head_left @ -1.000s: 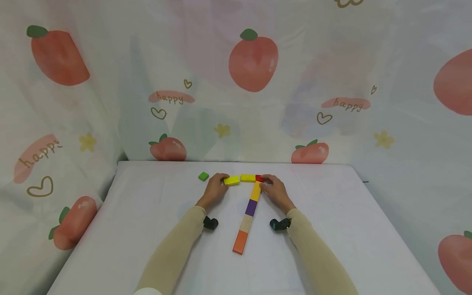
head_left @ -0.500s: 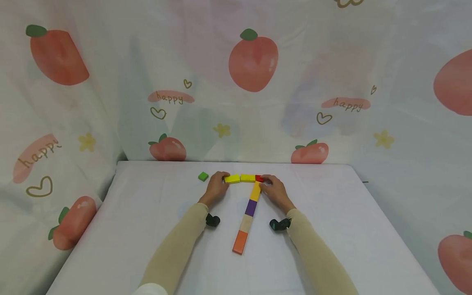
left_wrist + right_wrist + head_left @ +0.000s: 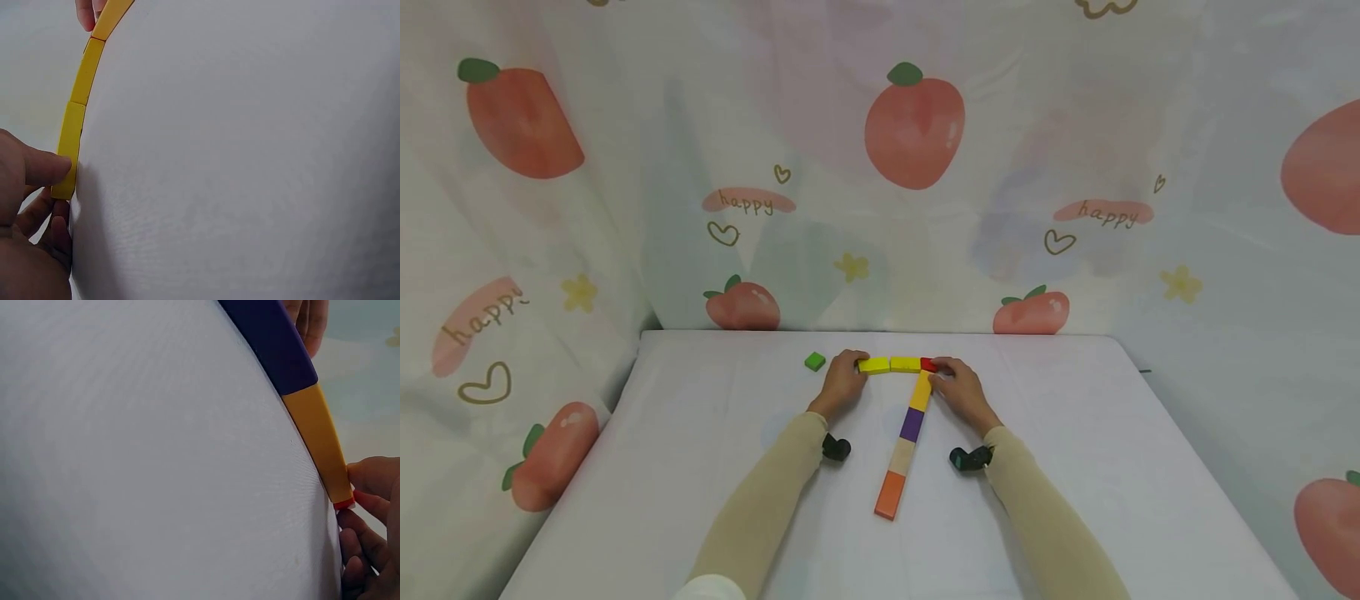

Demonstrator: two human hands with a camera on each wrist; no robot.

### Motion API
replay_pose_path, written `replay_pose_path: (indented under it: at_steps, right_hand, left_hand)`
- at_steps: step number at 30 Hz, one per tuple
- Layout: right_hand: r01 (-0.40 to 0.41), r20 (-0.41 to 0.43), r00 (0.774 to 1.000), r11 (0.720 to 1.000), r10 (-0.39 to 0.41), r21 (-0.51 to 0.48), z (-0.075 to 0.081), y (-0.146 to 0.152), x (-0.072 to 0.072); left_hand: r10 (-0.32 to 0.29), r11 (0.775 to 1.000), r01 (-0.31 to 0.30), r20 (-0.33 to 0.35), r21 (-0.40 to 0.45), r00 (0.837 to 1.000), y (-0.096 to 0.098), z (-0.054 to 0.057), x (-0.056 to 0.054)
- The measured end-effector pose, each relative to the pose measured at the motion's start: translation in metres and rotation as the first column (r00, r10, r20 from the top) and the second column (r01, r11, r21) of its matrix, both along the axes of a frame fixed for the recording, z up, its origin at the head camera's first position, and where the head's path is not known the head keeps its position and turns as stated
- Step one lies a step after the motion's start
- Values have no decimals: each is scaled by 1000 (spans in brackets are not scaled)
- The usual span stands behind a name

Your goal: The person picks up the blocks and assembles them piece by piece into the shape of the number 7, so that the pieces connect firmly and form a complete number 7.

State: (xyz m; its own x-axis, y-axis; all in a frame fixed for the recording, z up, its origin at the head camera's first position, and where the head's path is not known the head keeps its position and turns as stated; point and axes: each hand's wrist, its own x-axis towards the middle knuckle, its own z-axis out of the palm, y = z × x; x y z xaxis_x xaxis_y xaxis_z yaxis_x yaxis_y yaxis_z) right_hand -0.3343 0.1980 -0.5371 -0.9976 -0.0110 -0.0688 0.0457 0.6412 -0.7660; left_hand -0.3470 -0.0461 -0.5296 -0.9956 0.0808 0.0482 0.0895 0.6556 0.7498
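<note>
My left hand [image 3: 842, 385] pinches the outer end of a bright yellow block [image 3: 874, 366], thumb on its near side in the left wrist view. This block lies end to end with a second yellow block [image 3: 906, 364]. A small red block [image 3: 927, 364] continues that row at the right, partly hidden by my right hand [image 3: 961, 393]. The right fingers hold the red block's end, while the thumb touches the side of an amber block [image 3: 921, 390]. From the amber block a slanted line runs towards me: purple block [image 3: 912, 425], beige block [image 3: 902, 457], orange block [image 3: 890, 496].
A green block [image 3: 815, 361] lies apart, left of my left hand. The white-covered table [image 3: 700, 467] ends at a back edge close behind the yellow row. A fruit-printed curtain [image 3: 917, 250] hangs behind and along the sides.
The left yellow block has turned slightly and shifted right and back, so it now lines up against the second yellow block. My left hand moved with it; the right hand stays in place.
</note>
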Motion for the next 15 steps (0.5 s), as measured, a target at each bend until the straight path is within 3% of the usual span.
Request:
replay_pose_path:
  at_steps: [15]
  right_hand:
    - [-4,-8,1000,1000,4,2,0,0,0]
  left_hand:
    - [82,994,-81,-10,70,997,-5,0,4]
